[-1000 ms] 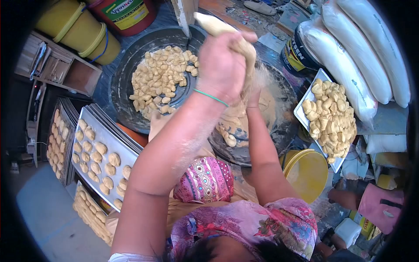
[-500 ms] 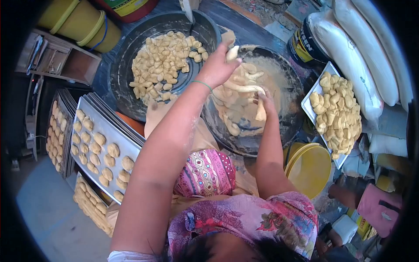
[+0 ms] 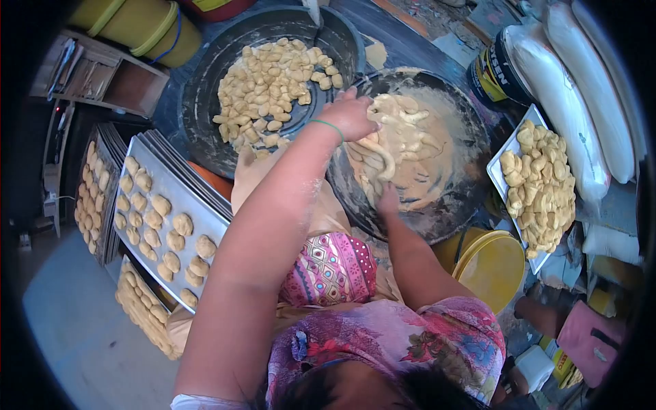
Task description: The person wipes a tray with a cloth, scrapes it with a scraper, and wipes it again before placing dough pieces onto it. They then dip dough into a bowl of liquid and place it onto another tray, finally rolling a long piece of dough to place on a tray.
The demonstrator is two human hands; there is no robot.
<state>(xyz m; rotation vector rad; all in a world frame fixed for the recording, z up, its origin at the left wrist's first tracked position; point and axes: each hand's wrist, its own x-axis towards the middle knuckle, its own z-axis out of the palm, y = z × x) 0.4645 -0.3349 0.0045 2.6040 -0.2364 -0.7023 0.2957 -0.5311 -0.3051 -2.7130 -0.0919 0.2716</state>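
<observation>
My left hand (image 3: 347,116), with a green band at the wrist, is over the left rim of a black basin (image 3: 451,212). Its fingers are spread, and no dough shows in its grasp. Below it, a thick dough rope (image 3: 387,162) curves down toward my right hand (image 3: 388,199). That hand is low inside the basin, closed around the rope's lower end, its fingers partly hidden. Behind lie more pale dough strands (image 3: 410,130), coiled on a floury layer. To the left, a second dark basin (image 3: 198,147) contains many small cut dough pieces (image 3: 263,85).
At right, a white tray (image 3: 497,164) is heaped with dough pieces, beside long white sacks (image 3: 567,102) and a yellow bucket (image 3: 492,270). Stacked metal trays (image 3: 147,263) with dough lumps stand at left. Another person's pink garment (image 3: 591,342) shows at lower right.
The raised dough rope is now down in the basin. My left hand has let go of its dough end and opened. My right hand has moved down and left.
</observation>
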